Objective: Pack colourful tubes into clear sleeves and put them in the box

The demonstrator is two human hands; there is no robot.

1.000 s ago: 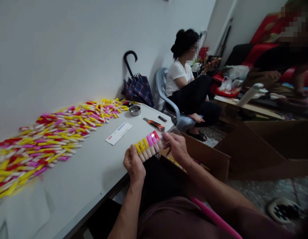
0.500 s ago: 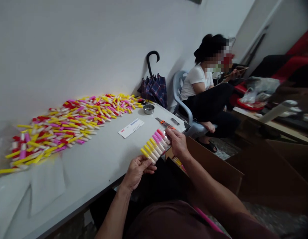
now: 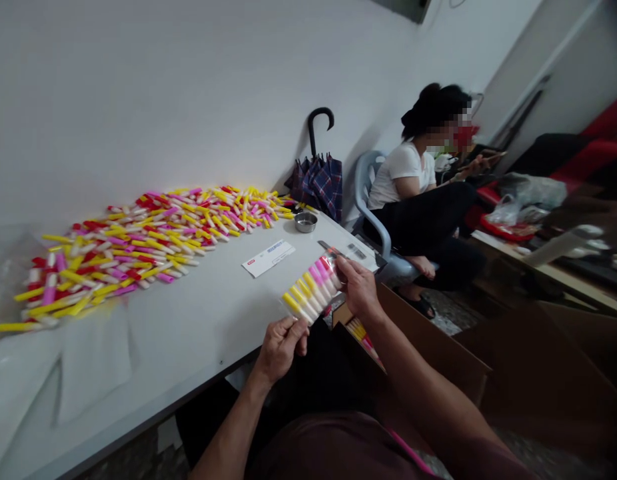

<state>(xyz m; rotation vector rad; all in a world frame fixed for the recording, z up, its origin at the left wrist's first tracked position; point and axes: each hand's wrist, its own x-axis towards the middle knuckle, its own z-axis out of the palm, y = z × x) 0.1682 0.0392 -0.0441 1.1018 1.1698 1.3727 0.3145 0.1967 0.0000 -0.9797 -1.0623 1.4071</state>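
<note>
A clear packet of capped markers, yellow, pink and red, hangs over the table's near edge between my two hands. My left hand pinches its lower, yellow end with curled fingers. My right hand grips the upper, red end. A long heap of loose markers in yellow, pink and red lies along the wall on the grey table.
A white label card, a small metal bowl and an orange utility knife lie on the table. An open cardboard box with packed markers stands at my right. A person sits on a blue chair beyond; a folded umbrella leans on the wall.
The camera swung left and up. My left hand slid from gripping the packet's side down to pinching its lower end, and the packet rose slightly.
</note>
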